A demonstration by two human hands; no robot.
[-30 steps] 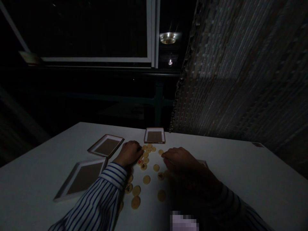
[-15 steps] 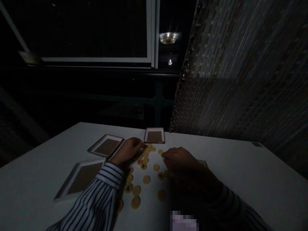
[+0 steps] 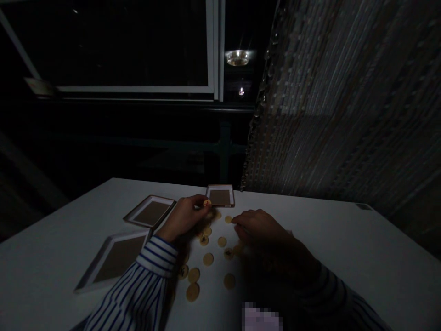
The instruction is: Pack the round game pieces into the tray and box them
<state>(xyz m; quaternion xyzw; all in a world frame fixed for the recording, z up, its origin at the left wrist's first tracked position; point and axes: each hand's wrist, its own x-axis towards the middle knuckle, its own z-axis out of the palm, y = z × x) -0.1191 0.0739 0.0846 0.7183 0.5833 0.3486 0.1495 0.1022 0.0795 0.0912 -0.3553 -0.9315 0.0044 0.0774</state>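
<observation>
My left hand (image 3: 188, 214) pinches a round wooden Chinese chess piece (image 3: 207, 202) between thumb and fingertips. The piece is tilted up, its red character facing me, just in front of the shallow box (image 3: 220, 205) at the back. Lower on the right, my right hand (image 3: 257, 225) is closed, its fingertips at the edge of a blank-faced piece (image 3: 228, 219) on the table; the thumb is hard to see. Several more pieces lie loose between my forearms, some blank, some with black characters, such as one piece (image 3: 228, 253) near my right hand.
Two more shallow boxes stand on the left, a smaller box (image 3: 130, 219) and a larger box (image 3: 84, 278) in front of it. The white table (image 3: 344, 248) is dimly lit. A beaded curtain (image 3: 310, 115) hangs behind on the right, beside a dark window (image 3: 138, 87).
My left hand has lifted the red-marked piece and turned its face toward me. My right hand stays beside the same piece. The view has shifted slightly.
</observation>
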